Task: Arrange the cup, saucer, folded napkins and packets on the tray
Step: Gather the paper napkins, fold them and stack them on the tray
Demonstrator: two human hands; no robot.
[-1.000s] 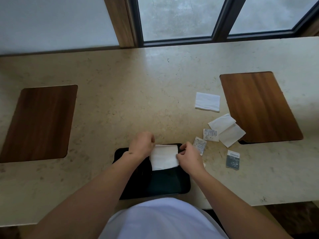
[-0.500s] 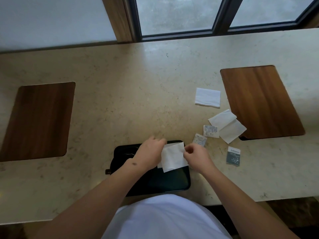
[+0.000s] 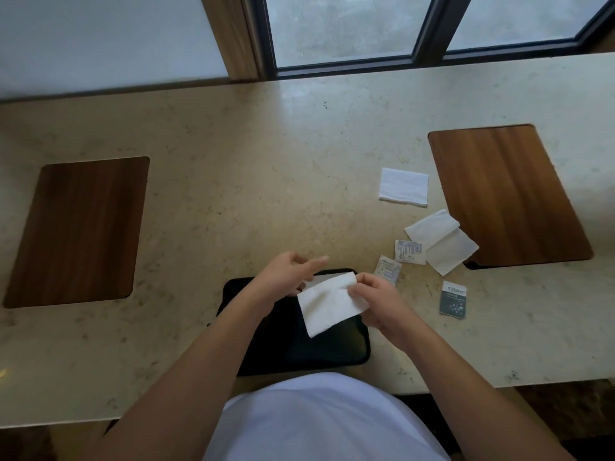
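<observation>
The tray's [image 3: 332, 351] far half is covered by hands and napkin [image 3: 327, 306]; packet [image 3: 453, 299] print at three o'clock is unreadable.

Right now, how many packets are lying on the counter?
3. One white packet lies just right of the tray, a second white one beside the unfolded napkin, and a dark one nearer the counter's front edge. The hands may hide others.

The grey packet [image 3: 453, 299] carries a white brand line, too blurred to read; print on the two pale packets [image 3: 410, 252] is illegible too
</observation>
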